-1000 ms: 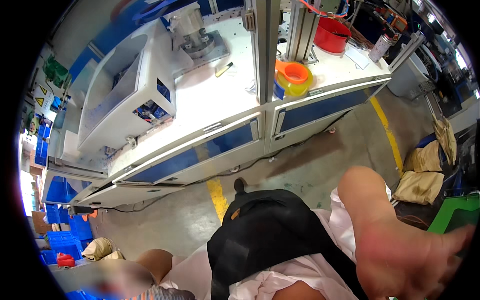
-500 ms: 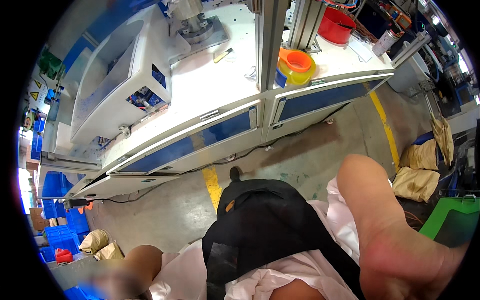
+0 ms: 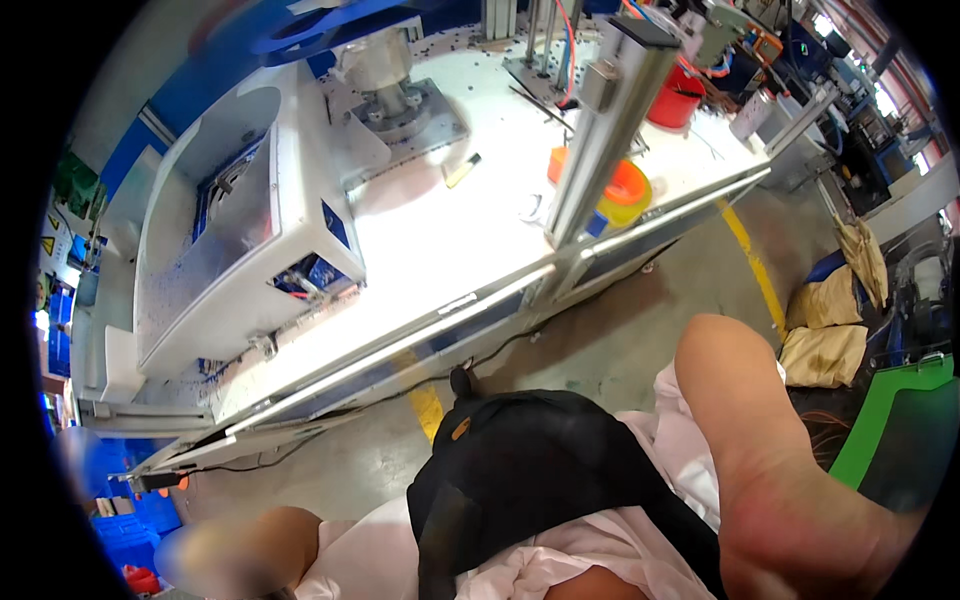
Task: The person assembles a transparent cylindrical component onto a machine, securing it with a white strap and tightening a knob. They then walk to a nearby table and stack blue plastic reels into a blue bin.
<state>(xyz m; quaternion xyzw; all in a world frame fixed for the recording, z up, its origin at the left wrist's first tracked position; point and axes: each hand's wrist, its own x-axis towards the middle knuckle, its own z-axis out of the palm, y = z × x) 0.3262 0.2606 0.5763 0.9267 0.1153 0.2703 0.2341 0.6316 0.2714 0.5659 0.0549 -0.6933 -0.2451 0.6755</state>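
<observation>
At the lower left, my left hand [image 3: 215, 562] is raised close to me and badly blurred, so its fingers cannot be made out. My right arm bends up from a white sleeve [image 3: 685, 440] at the lower right. Large and close, my right hand [image 3: 810, 540] shows only its reddened palm side near the wrist; its fingers run out past the rim. Nothing held shows in either hand. Both hands are well apart from the white workbench [image 3: 410, 270] in front of me. A black apron [image 3: 540, 450] covers my front.
A white machine housing [image 3: 300, 210] and a metal fixture [image 3: 400, 110] stand on the bench. Beyond an aluminium post [image 3: 610, 130] are an orange and yellow container [image 3: 628, 190] and a red tub [image 3: 677, 100]. Brown paper sacks [image 3: 825, 352] and a green-edged panel [image 3: 890, 410] are at right.
My view has shifted, so the bench sits lower and its top shows more. Both arms keep nearly the same place in the picture.
</observation>
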